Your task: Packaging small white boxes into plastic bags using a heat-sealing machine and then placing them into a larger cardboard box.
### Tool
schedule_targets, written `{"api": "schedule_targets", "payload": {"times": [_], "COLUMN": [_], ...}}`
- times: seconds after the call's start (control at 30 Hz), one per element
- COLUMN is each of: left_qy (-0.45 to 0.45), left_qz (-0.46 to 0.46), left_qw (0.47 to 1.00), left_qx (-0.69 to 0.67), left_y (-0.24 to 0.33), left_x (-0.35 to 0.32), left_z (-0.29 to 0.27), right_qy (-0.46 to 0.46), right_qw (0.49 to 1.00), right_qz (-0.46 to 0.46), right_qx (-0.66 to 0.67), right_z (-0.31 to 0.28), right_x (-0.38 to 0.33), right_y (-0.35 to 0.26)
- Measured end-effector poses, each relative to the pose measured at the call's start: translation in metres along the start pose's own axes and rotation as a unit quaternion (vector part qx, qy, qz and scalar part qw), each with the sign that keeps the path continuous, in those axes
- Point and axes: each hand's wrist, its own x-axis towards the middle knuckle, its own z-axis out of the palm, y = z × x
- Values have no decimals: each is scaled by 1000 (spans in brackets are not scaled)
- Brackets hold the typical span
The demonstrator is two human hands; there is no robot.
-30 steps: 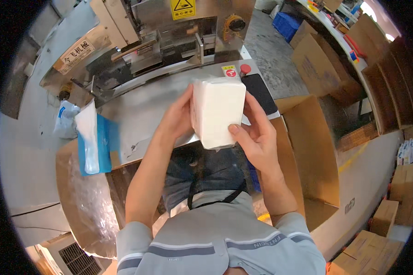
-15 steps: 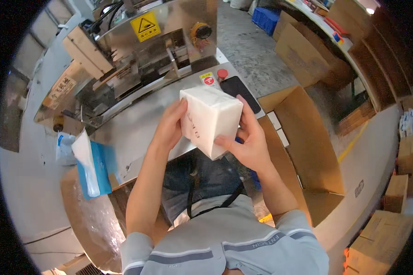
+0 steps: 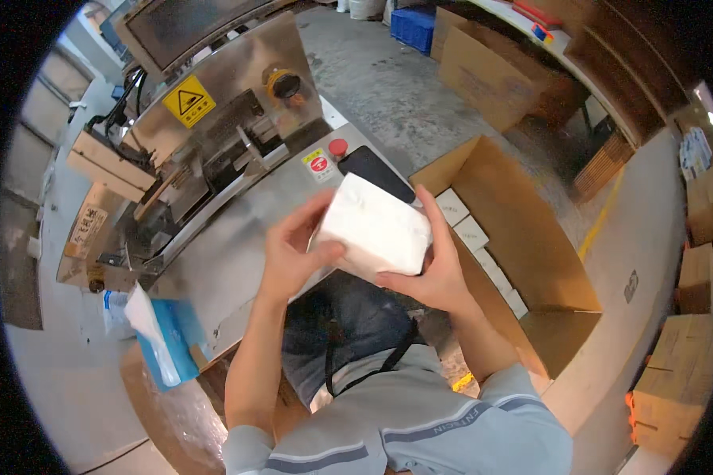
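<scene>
Between both hands, above the metal worktable point(image 3: 222, 265), I hold a white block-shaped pack point(image 3: 380, 226), tilted, with one broad face turned up. Its wrapping looks smooth and slightly creased. My left hand point(image 3: 299, 249) grips the left end, its thumb lying across the near side. Around the right end my right hand point(image 3: 436, 265) is closed, thumb along the lower edge and fingers behind. The fingertips on the far side are hidden. Just beyond the pack a black phone point(image 3: 372, 172) lies on the worktable, partly covered by it.
To the right stands an open carton point(image 3: 531, 261) with several white boxes point(image 3: 471, 233) along its near side. A metal machine point(image 3: 214, 134) with a red button point(image 3: 337, 148) occupies the far left. A blue-and-white tissue pack point(image 3: 166, 340) sits on the worktable's left corner. Brown cartons point(image 3: 677, 388) are stacked at far right.
The white pack has been turned in my hands, so a plain broad face now shows instead of the printed side. The view has swung rightward, showing more of the carton's white boxes.
</scene>
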Motion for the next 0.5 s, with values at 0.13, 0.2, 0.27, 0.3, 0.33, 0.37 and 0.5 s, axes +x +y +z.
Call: {"api": "schedule_targets", "payload": {"times": [0.13,0.2,0.27,0.3,0.33,0.37,0.5], "left_qy": [-46,-67,-81,-88,-89,-90,-108], "left_qz": [49,80,47,45,45,44,47], "left_qw": [994,983,987,987,986,985,984], "left_qx": [91,154,131,129,134,140,131], "left_y": [5,6,7,5,4,3,-4], "left_x": [2,4,7,9,11,13,23], "left_z": [14,22,34,36,38,40,48], "right_qy": [-20,-41,-28,-23,-16,-4,10], "right_qw": [981,970,963,955,955,950,924], "right_qz": [-14,-8,-14,-24,-21,-41,-125], "right_qx": [-192,-240,-269,-294,-295,-310,-363], "right_z": [-26,-36,-43,-46,-47,-48,-56], "right_x": [-3,-6,-11,-12,-13,-13,-17], "right_y": [-9,-12,-17,-19,-21,-24,-19]}}
